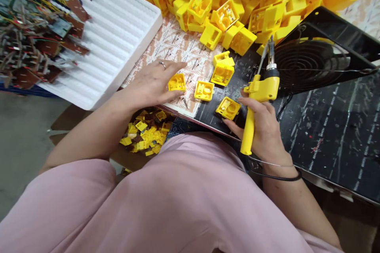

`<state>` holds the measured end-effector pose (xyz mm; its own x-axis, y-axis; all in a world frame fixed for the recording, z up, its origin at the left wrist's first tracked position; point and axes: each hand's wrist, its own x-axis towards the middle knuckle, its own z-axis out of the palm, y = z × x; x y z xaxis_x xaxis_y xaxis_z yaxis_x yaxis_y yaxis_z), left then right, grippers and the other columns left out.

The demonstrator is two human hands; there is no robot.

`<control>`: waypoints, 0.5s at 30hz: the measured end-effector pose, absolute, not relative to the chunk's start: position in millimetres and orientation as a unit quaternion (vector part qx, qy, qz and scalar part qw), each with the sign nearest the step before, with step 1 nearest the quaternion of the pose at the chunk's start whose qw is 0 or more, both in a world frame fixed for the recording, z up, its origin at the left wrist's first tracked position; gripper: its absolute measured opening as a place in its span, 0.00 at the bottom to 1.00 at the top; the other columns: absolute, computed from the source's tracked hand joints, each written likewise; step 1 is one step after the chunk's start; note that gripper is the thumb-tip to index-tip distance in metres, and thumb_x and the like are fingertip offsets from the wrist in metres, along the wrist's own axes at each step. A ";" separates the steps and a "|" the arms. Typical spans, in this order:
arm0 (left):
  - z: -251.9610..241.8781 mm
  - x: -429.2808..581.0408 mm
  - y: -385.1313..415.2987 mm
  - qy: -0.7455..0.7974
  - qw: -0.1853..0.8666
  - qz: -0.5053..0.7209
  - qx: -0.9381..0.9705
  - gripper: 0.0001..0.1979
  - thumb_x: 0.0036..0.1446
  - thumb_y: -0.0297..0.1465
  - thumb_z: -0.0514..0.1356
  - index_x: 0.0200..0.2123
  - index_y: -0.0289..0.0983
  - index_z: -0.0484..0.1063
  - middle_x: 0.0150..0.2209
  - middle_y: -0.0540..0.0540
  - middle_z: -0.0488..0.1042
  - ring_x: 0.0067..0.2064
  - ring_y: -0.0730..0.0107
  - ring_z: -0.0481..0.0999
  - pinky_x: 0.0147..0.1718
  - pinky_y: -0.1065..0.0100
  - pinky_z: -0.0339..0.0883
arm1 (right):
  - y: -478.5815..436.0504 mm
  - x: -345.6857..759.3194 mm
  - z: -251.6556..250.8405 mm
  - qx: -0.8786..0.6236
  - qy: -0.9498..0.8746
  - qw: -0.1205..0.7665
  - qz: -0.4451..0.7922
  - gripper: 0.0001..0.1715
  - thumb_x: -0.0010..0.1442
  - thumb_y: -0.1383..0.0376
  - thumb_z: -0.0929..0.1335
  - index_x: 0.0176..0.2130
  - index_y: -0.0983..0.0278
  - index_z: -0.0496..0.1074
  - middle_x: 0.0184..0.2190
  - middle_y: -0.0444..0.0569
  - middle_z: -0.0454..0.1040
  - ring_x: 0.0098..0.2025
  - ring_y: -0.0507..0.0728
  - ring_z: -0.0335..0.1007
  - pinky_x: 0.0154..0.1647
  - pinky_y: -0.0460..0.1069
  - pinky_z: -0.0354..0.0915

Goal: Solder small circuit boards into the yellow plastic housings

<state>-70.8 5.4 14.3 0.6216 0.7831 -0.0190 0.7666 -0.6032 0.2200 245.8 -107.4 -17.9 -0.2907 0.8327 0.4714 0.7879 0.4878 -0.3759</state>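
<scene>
In the head view, my right hand [263, 126] grips a yellow soldering gun [263, 89], its metal tip pointing away from me. The thumb and index finger of that hand also reach to a small open yellow plastic housing [228, 108] at the table's near edge. My left hand [157, 83], with a ring on one finger, is spread around another yellow housing [177, 82]. Its thumb lies along the near side, and the other fingers stretch out beyond the far side. Between the hands sits a third housing [204, 90]. Farther back, yellow housings [222, 73] stand together.
A large heap of yellow housings [208, 12] fills the back. On the right is a black fan [314, 61]. A white foam tray [124, 31] with wired circuit boards [50, 35] stands at left. Below the table edge, small yellow parts [147, 134] lie in a box.
</scene>
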 end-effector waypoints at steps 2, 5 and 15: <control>15.1 -73.8 1.9 0.446 0.121 0.021 0.887 0.32 0.67 0.47 0.57 0.68 0.36 0.67 0.63 0.36 0.75 0.61 0.45 0.76 0.62 0.47 0.71 | -105.7 247.9 -18.5 -0.500 -0.808 0.312 0.032 0.33 0.64 0.58 0.76 0.63 0.54 0.64 0.51 0.50 0.80 0.48 0.62 0.78 0.55 0.58 0.72; 20.1 -72.0 -2.7 0.383 0.175 -0.001 0.907 0.26 0.68 0.39 0.57 0.65 0.38 0.70 0.64 0.39 0.75 0.62 0.49 0.76 0.64 0.50 0.70 | -102.2 248.7 -19.3 -0.485 -0.815 0.316 0.025 0.31 0.66 0.62 0.74 0.64 0.55 0.64 0.50 0.50 0.81 0.47 0.60 0.80 0.53 0.55 0.74; -0.9 -54.5 -11.4 0.434 0.143 0.102 0.883 0.39 0.65 0.45 0.64 0.73 0.35 0.60 0.68 0.33 0.68 0.66 0.46 0.71 0.65 0.49 0.68 | -96.3 246.9 -20.7 -0.510 -0.811 0.285 0.023 0.31 0.67 0.56 0.74 0.64 0.56 0.65 0.50 0.52 0.80 0.49 0.63 0.80 0.54 0.57 0.76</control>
